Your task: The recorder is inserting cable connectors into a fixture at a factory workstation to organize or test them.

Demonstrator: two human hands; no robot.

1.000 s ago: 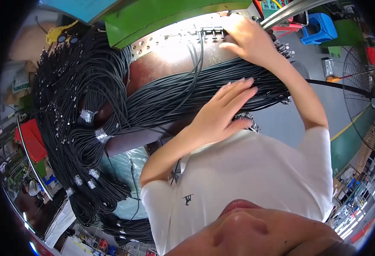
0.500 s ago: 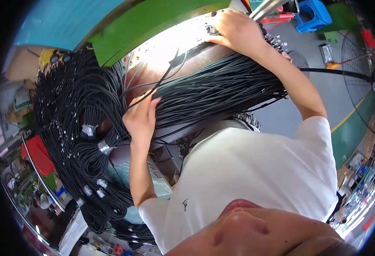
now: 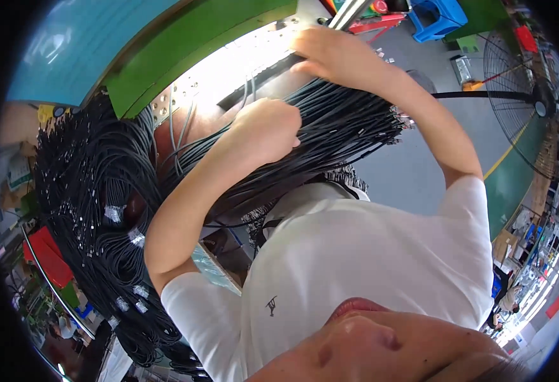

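A long bundle of black cables (image 3: 349,118) lies across the bench in front of me, its metal-tipped ends at the right. Over the bundle's middle, my left hand (image 3: 268,130) is curled closed with its back toward me; what its fingers hold, if anything, is hidden. Beyond it, my right hand (image 3: 340,58) reaches to the brightly lit perforated panel (image 3: 228,63). Its fingers are stretched out and the thumb stands apart, with nothing visible between them; glare washes out the fingertips. A dark bar (image 3: 254,83) lies along the panel's near edge.
Coiled black cables with silvery ties (image 3: 115,213) hang in a mass at the left. A green beam (image 3: 197,48) crosses above the panel. At the right stand a fan (image 3: 515,83) and a blue stool (image 3: 437,19). A metal tube (image 3: 351,14) rises behind my right hand.
My left hand has moved right and away from me, from the cables at the left to over the bundle's middle. My right hand has shifted slightly left and its fingers have straightened.
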